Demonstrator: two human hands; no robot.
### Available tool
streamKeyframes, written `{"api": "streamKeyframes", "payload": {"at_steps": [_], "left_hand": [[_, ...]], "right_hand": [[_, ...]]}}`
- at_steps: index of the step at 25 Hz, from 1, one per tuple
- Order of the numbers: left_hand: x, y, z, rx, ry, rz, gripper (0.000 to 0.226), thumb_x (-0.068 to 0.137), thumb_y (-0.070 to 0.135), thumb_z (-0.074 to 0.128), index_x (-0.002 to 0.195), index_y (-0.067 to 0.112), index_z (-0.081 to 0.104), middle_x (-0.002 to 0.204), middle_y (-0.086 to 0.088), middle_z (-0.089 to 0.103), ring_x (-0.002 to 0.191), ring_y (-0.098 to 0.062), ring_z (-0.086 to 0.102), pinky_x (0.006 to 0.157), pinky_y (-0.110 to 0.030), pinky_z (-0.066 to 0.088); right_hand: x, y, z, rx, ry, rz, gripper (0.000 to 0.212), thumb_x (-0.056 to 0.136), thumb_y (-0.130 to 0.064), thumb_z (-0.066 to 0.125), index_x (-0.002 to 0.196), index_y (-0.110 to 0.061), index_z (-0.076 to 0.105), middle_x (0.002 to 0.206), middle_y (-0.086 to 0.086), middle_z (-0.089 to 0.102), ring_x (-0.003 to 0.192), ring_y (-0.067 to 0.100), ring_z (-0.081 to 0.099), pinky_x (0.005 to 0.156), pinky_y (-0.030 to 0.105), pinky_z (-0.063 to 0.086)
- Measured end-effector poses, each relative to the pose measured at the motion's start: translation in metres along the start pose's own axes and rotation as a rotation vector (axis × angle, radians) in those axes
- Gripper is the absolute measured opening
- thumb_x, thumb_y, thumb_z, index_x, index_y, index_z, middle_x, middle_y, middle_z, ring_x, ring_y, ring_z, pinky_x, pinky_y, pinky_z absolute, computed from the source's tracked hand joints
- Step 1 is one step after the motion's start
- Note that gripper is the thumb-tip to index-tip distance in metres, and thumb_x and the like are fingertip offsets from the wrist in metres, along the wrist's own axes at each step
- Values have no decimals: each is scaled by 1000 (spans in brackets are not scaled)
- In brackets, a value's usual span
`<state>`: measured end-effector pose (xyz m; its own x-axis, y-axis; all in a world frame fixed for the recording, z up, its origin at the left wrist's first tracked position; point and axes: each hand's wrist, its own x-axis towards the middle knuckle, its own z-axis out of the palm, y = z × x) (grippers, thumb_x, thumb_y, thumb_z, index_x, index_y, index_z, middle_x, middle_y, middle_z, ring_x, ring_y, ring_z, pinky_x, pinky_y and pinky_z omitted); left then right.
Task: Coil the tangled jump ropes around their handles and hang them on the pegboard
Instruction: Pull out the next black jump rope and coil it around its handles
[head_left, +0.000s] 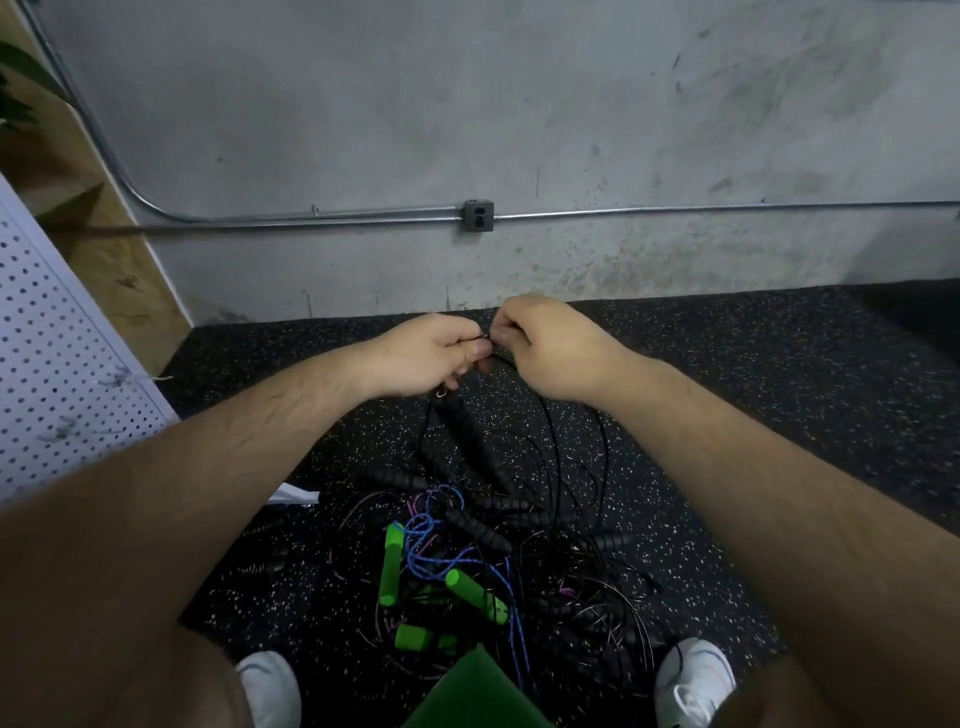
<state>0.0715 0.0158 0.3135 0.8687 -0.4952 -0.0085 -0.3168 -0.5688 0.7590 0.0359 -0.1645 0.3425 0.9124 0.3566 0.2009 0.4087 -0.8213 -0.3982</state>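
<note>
- Well to the left of both grips: white perforated pegboard (62, 364), leaning, apart from the hands.
- The left hand (431, 353) has its grip pinching the thin black jump-rope cord (488, 339). A black ribbed foam handle (467, 436) lies just below this grip.
- The right hand (550, 348) has its grip pinching the same cord, just beside the left grip.
- Below both grips, nearer the person: bright green foam handles (390, 566) and blue braided cord (431, 545), tangled with black cords on the black speckled rubber floor (779, 415).

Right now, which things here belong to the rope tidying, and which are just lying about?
Belong to the job:
black rope, pinched by left hand and right hand
black handle hanging below them
floor tangle: green handles, blue cord
pegboard

Just lying about:
wall outlet
metal conduit
plant leaves
</note>
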Motion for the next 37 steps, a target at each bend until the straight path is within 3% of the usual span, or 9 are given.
{"api": "streamKeyframes", "payload": {"at_steps": [7,12,15,19,25,28,31,34,37], "left_hand": [[-2,-25,-7,96,35,-92,29,106,27,46,85,21,64,62,4,60,65,-12,58,75,-35,49],[3,-6,-3,-2,69,-67,29,108,22,43,86,13,60,66,4,46,65,-12,48,80,-39,56],[1,6,6,22,21,-43,27,108,22,43,97,4,61,74,0,52,71,-17,55,80,-42,55],[-2,14,13,-26,-35,-11,23,107,23,44,92,17,60,87,2,62,78,-14,59,77,-31,56],[-4,-4,5,-23,51,-28,27,107,23,45,86,19,62,63,8,56,72,-13,60,74,-31,48],[-3,-3,2,-17,63,-32,29,108,22,44,84,18,60,64,5,53,67,-8,58,68,-22,48],[-3,7,6,-60,8,3,30,108,18,43,81,15,56,67,4,51,59,-3,53,71,-31,47],[-7,12,5,-60,-25,36,32,108,14,42,79,17,55,71,1,57,66,-9,56,75,-34,47],[-10,9,3,-39,-25,12,30,107,22,46,80,19,59,75,-1,67,71,-8,61,77,-32,46]], "right_hand": [[-5,0,-76,290,801,198,24,95,3,40,104,-15,53,111,6,60,100,16,57,78,16,43],[-24,8,-46,2,219,198,73,84,-1,55,151,-23,33,144,1,46,133,20,43,115,41,36],[-17,-4,-23,82,-56,0,38,95,-17,60,132,-22,57,123,-1,62,111,15,60,99,34,51],[-8,-5,-12,-89,-12,39,11,100,-10,52,103,-12,62,104,1,60,92,21,61,76,32,49],[-15,4,-62,36,707,232,33,94,8,42,119,-8,55,120,2,50,90,11,50,75,12,43],[-20,15,-54,-75,412,169,43,96,-4,45,137,-14,48,132,6,52,102,14,53,96,34,50],[-21,6,-26,33,-38,31,35,102,-26,51,137,-23,54,126,-4,60,107,11,58,94,28,49],[-12,2,-8,-16,-27,-12,19,101,-31,56,105,-15,66,103,-1,63,85,11,57,68,21,45],[-7,0,-14,34,129,-37,17,101,-19,55,97,-9,67,98,1,60,89,13,54,79,26,46]]}}
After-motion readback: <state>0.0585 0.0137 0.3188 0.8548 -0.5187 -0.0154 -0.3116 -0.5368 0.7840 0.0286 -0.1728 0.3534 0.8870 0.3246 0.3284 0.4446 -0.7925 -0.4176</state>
